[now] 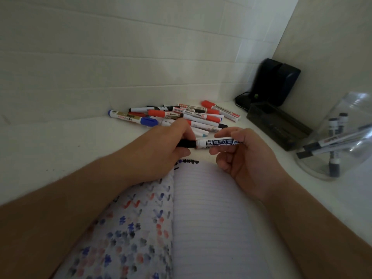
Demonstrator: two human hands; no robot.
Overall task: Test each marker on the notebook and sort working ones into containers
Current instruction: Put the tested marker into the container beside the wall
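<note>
The marker (213, 143), white with a black cap, lies level above the top edge of the notebook (211, 214), held between both hands. The left hand (171, 146) curls its fingers round the black cap end, and the right hand (243, 156) pinches the white barrel between thumb and fingertips. The notebook lies open on the white desk (70, 141); its left page is covered with red, blue and black test marks, and its right page is lined and mostly bare. Behind the hands, a pile (181, 115) of markers with red, blue and black caps lies against the wall. To the right, a clear jar (342, 137) holds several black-capped markers, and a dark tray (277, 123) stands just beside it, near a black device (275, 81) in the corner.
</note>
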